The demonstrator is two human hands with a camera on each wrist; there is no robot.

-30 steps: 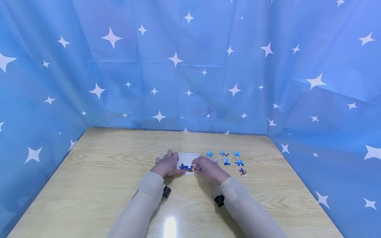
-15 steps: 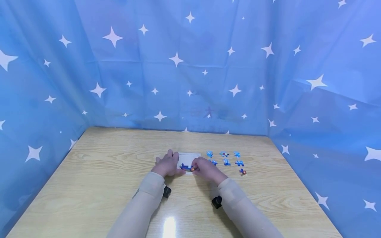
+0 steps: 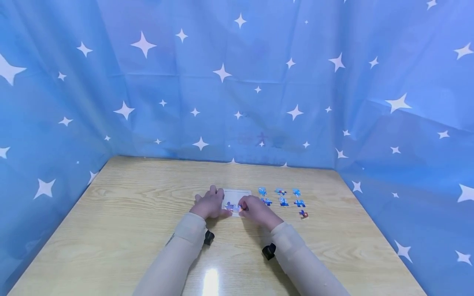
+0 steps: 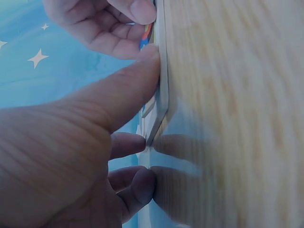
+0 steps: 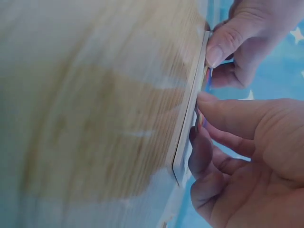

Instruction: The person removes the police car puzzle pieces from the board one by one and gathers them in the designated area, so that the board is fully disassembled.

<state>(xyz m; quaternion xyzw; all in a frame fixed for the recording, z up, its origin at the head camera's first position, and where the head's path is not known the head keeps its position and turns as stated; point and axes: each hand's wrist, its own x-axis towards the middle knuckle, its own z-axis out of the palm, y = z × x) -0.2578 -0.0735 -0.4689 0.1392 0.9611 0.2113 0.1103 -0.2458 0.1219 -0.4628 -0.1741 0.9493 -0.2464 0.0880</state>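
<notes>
A small white-framed puzzle tray [image 3: 237, 192] lies mid-table, with a jigsaw piece [image 3: 229, 206] along its near side. My left hand [image 3: 210, 204] holds the tray at its left side; the thumb lies on the near edge and the other fingers bend beside it. My right hand [image 3: 258, 211] is at the tray's near right corner. In the right wrist view its thumb and index finger pinch a colourful puzzle piece [image 5: 202, 118] close to the tray rim. The fingers hide most of that piece.
Several loose puzzle pieces [image 3: 283, 202] lie in rows right of the tray. One piece [image 3: 303, 214] lies apart, nearer the right front. A blue star-patterned curtain [image 3: 237, 94] stands around the back and sides of the wooden table [image 3: 148, 230].
My right fingers have drawn in on the piece at the near right corner and the wrist has shifted slightly left. The pieces in the tray look paler now. My left hand keeps its hold.
</notes>
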